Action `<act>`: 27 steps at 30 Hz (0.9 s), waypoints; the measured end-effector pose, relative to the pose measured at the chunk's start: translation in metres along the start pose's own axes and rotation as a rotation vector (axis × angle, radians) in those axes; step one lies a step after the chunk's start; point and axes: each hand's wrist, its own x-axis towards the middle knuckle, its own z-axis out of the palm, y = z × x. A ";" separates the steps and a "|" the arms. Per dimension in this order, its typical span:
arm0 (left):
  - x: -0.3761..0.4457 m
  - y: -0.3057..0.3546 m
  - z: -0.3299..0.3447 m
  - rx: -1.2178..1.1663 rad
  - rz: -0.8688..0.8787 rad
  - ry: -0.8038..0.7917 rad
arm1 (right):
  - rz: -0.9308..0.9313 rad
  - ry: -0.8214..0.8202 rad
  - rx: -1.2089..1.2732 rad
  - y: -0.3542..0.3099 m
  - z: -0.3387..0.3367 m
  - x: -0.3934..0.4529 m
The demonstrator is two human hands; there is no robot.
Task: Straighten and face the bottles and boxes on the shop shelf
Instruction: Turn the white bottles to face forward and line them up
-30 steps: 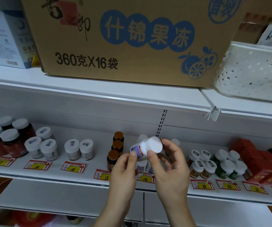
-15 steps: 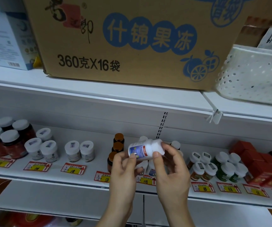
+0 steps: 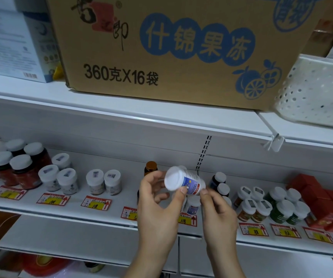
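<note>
A small white bottle with a blue and red label (image 3: 189,182) lies on its side in the air in front of the shelf, its white cap turned to the left and towards me. My left hand (image 3: 157,205) holds it near the cap, thumb on the label. My right hand (image 3: 217,211) pinches its base end. Behind the hands stand a brown amber bottle (image 3: 151,167) and more white bottles of the same kind (image 3: 193,205), partly hidden. The white shelf (image 3: 101,217) carries rows of other bottles.
Left on the shelf are red jars (image 3: 21,169) and white-capped bottles (image 3: 103,182). To the right stand dark bottles (image 3: 219,183), green bottles (image 3: 284,209) and red boxes (image 3: 322,205). Above sit a big cardboard box (image 3: 161,49) and a white perforated basket (image 3: 320,91).
Both hands have turned the white bottle round: its cap pointed right before and now points left towards me. The hands stayed in front of the same shelf spot.
</note>
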 end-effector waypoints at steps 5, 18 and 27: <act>0.000 -0.002 -0.005 0.017 0.005 -0.045 | -0.018 0.009 0.006 -0.003 -0.001 -0.003; 0.007 -0.031 -0.016 0.249 -0.196 -0.346 | -0.280 -0.224 -0.275 -0.023 -0.012 0.017; 0.030 -0.075 -0.015 0.780 -0.106 -0.459 | -0.438 -0.287 -0.628 -0.007 0.005 0.085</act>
